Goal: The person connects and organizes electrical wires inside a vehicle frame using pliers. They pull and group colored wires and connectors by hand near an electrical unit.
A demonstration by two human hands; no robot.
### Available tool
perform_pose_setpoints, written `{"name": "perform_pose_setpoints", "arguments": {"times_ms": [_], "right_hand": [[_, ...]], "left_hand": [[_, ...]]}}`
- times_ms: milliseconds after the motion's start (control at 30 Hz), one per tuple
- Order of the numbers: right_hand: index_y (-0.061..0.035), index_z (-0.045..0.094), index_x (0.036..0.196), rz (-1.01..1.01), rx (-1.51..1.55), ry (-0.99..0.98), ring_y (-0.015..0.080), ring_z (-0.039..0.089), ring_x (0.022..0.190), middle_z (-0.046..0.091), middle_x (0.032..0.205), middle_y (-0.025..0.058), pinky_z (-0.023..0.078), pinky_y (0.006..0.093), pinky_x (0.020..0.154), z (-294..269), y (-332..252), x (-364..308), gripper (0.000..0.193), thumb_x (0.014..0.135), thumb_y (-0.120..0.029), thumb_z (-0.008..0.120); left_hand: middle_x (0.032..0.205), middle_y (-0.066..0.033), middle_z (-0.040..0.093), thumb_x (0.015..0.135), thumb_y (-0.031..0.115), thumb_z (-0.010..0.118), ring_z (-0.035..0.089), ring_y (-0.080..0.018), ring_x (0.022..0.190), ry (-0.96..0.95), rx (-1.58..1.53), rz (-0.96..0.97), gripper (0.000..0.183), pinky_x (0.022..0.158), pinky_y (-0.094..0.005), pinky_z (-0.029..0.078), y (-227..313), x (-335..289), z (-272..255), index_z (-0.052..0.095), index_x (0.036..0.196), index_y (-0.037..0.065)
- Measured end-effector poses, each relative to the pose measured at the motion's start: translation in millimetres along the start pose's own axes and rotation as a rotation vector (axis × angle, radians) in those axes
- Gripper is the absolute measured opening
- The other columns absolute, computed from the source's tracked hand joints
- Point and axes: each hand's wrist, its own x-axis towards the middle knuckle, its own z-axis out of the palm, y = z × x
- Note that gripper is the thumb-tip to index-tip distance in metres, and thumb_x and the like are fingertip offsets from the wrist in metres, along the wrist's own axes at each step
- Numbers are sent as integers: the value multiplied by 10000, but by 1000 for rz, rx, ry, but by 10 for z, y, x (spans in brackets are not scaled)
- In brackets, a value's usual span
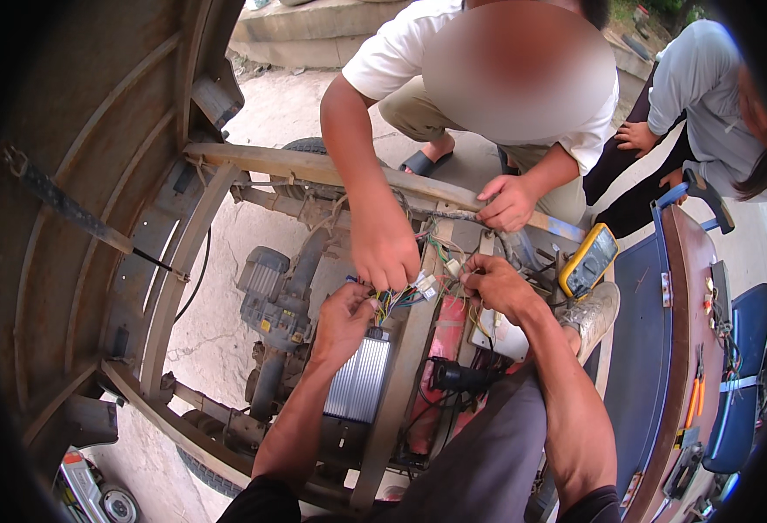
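My left hand (344, 318) is closed in a pinch at the coloured wires (390, 303) that rise from a silver finned controller box (357, 383). My right hand (498, 286) has its fingers pinched together beside a white plug connector (453, 268) on another group of wires. Whether that connector lies between its fingertips is hard to see. Several white connectors (425, 284) sit between my two hands. A co-worker's hand (385, 253) reaches down into the same wires, close to my left hand. The co-worker's other hand (507, 204) rests on the frame.
Metal frame rails (392, 392) surround the work, with a gear motor (274, 292) at left and a raised brown panel (78, 218) beyond. A yellow multimeter (589, 261) leans at right. Orange-handled pliers (695, 397) lie on a brown board. A second person (702, 87) is at far right.
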Motion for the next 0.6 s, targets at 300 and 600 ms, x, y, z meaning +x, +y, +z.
{"name": "perform_pose_setpoints", "arguments": {"times_ms": [300,600], "right_hand": [[-29,580,914,10,28,12,109,549,595,596,733,29,402,264,509,-29,74,17,108,932,-133,603],[-22,592,916,-20,18,21,106,544,596,596,724,28,404,262,513,-17,61,25,127,935,-146,608]], "left_hand": [[795,-63,647,836,22,678,612,-115,714,-98,323,4,229,652,-274,501,316,-96,56,615,1048,-37],[956,-163,663,819,159,745,655,-359,866,93,585,114,377,751,-449,508,296,-148,181,557,1111,11]]}}
